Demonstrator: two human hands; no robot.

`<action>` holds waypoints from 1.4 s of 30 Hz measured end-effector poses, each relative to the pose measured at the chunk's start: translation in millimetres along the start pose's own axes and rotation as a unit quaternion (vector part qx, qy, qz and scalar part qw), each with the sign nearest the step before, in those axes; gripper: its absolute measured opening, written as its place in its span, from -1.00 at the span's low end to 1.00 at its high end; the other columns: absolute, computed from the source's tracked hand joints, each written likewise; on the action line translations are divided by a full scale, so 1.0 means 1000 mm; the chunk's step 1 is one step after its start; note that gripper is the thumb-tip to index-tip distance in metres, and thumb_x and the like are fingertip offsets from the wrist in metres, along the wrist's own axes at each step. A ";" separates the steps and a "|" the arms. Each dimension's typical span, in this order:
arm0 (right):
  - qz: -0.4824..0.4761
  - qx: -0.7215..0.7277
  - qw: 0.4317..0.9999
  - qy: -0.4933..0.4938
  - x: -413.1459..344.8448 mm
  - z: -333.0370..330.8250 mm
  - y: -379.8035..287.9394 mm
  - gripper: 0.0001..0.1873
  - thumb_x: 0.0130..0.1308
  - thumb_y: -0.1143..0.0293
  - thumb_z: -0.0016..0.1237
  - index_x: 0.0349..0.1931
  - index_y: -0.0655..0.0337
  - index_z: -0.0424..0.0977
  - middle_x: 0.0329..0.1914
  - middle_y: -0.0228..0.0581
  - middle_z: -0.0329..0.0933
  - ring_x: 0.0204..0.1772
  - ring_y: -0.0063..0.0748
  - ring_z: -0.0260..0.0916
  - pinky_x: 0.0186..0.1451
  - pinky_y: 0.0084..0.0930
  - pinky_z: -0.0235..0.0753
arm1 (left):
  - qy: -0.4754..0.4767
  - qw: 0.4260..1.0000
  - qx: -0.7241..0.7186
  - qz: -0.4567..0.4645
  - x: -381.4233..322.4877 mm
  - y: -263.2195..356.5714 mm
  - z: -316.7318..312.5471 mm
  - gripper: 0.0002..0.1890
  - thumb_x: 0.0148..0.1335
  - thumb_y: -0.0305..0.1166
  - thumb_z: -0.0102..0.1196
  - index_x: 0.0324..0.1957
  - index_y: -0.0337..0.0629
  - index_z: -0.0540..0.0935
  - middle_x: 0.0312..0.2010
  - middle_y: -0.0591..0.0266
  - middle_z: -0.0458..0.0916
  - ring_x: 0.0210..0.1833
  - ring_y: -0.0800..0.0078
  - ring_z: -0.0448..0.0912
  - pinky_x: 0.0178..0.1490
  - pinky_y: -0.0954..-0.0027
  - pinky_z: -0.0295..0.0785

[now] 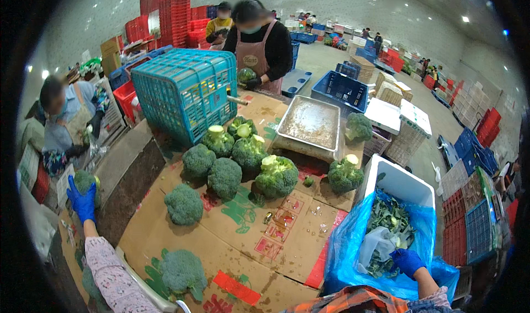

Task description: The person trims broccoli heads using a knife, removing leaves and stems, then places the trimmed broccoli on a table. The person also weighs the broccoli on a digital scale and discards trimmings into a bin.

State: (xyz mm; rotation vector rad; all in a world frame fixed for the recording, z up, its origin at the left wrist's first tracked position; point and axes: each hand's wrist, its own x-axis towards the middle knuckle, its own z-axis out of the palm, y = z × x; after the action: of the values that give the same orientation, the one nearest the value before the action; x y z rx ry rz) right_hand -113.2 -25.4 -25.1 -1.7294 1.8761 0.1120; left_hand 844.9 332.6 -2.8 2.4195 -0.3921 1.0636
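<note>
At the far left, my left hand (83, 201) in a blue glove has its fingers spread around a broccoli head (85, 181), whose cut stem faces right. Low on the right, my right hand (406, 262), also blue-gloved, is inside a white foam box (426, 188) lined with blue plastic (348, 246). Green leaf trimmings (391, 213) and a pale plastic bag (374, 246) lie in that box. Its fingers are curled down at the leaves; whatever they hold is hidden. Before me several broccoli heads (225, 178) rest on a cardboard-covered table (232, 238), some stem up.
A teal plastic crate (182, 93) lies on its side at the table's far left. Beyond the broccoli is a metal tray (310, 122) on a low stand. Co-workers stand opposite (261, 52) and at left (74, 114). Blue crates (339, 91) are behind the table.
</note>
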 end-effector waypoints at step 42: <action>-0.007 0.630 0.776 -0.014 -0.045 0.003 0.101 -0.61 0.45 0.21 -0.24 0.03 0.25 0.54 -0.37 -0.07 0.64 -0.63 -0.73 0.03 -0.56 -0.76 0.10 | -0.504 0.509 -0.538 0.445 -0.366 0.610 -0.237 -0.61 0.22 -0.54 0.21 0.11 -0.26 0.54 0.09 0.16 0.57 0.16 0.39 0.50 0.26 0.36 0.34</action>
State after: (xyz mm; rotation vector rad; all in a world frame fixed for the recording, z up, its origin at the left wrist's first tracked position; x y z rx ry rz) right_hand -207.4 31.4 -38.6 -0.7399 1.2840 -0.9198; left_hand 193.9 -37.1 46.1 1.1775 -2.0472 -0.5708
